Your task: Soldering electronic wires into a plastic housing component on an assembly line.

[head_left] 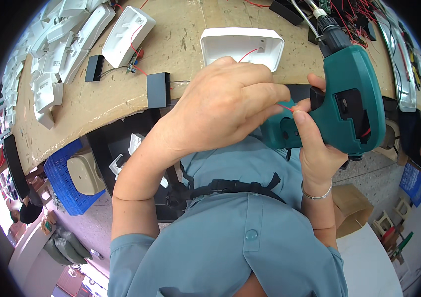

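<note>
My left hand (228, 101) is closed in a pinch at the middle, its fingertips on a short length of red wire (285, 107). The wire's other end runs to the thumb and forefinger of my right hand (312, 131), also pinched. A teal cordless drill (361, 94) with a black chuck lies across my right hand, which holds it by the handle, its chuck towards the far side. Part of the handle is hidden behind my fingers. Just beyond my left hand, a white plastic housing (242, 39) stands on the table with a red wire inside.
Many white housings (67, 44) are piled at the far left of the worktable (181, 29). Black boxes (158, 90) with wires lie near its front edge. Tangled red wires (356, 17) sit at the far right. Below left are a blue crate (67, 183) and a beige stool (84, 173).
</note>
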Tool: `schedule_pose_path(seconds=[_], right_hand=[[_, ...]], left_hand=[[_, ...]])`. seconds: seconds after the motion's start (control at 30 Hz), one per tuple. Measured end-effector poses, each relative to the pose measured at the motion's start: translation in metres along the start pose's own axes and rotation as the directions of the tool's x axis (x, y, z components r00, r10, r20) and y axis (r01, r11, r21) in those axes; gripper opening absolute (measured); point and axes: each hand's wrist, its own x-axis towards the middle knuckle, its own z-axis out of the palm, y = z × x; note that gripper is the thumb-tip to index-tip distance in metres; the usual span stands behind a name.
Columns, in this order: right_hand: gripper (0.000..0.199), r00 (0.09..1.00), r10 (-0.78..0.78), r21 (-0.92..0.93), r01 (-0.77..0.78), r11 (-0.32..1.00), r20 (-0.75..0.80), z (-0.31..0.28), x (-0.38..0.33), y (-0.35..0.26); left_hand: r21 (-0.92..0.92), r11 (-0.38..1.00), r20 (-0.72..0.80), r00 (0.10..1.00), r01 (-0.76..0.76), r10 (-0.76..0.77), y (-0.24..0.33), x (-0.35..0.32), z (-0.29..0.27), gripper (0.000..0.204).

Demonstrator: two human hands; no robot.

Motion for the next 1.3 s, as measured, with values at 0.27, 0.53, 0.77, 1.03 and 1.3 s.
schedule_pose_path(seconds=[0.27, 0.53, 0.77, 1.03, 1.3], right_hand=[[0.052, 0.998, -0.039, -0.21, 0.028, 0.977, -0.045, -0.001, 0.002, -0.005], [0.057, 0.996, -0.014, -0.087, 0.006, 0.996, -0.089, -0.031, -0.025, -0.016], [0.055, 0.955, 0.24, -0.305, -0.18, 0.935, 0.173, -0.066, -0.068, -0.036], [0.026, 0.949, 0.204, -0.627, -0.01, 0.779, 0.239, -0.054, -0.082, -0.025], [0.034, 0.951, 0.161, -0.628, 0.042, 0.777, 0.263, -0.042, -0.073, -0.02]], left_hand=[[0.139, 0.99, -0.14, 0.988, -0.039, 0.059, 0.0, -0.006, 0.006, 0.022], [0.452, 0.886, -0.318, 0.947, 0.105, 0.05, -0.001, 0.0, -0.001, 0.017], [0.548, 0.827, -0.377, 0.92, 0.126, 0.109, -0.026, 0.007, 0.011, 0.009], [0.532, 0.828, -0.43, 0.899, 0.179, 0.082, -0.03, 0.012, 0.018, 0.006], [0.523, 0.834, -0.408, 0.911, 0.177, 0.063, -0.029, 0.014, 0.019, 0.008]])
